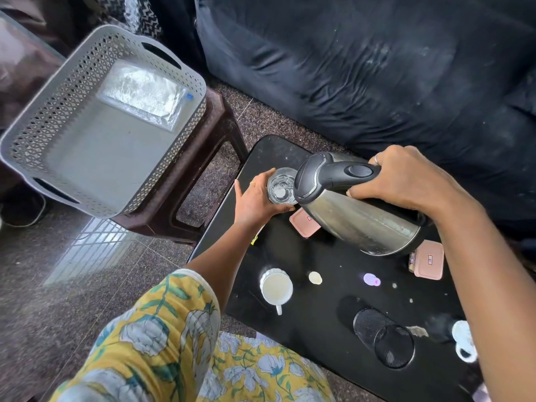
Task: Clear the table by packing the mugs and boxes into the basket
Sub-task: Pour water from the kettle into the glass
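The right hand (406,181) wraps its grip around the black handle of a steel kettle (356,210), which is tilted with its spout toward a clear glass (280,185). The left hand (256,198) curls its grip around that glass from the left side, holding it just beside the kettle's lid, above the far edge of the black worktop (333,300).

On the worktop, a white mug (276,287) stands upright near the left edge, its handle pointing toward the person. A second white mug (464,340) sits at the right, partly hidden by the right forearm. A pink-lidded box (304,221) lies under the kettle's near side, and another pink-lidded box (428,259) lies to the right, just beside the kettle's base. Two overlapping dark mesh discs (383,338) rest between the mugs.

The grey perforated basket (52,134) sits on a dark brown stool (203,169) to the left of the worktop, well apart from the mugs. Inside it, against the far wall, lies a foil-wrapped box (145,94). A dark sofa (377,68) stands behind the worktop.
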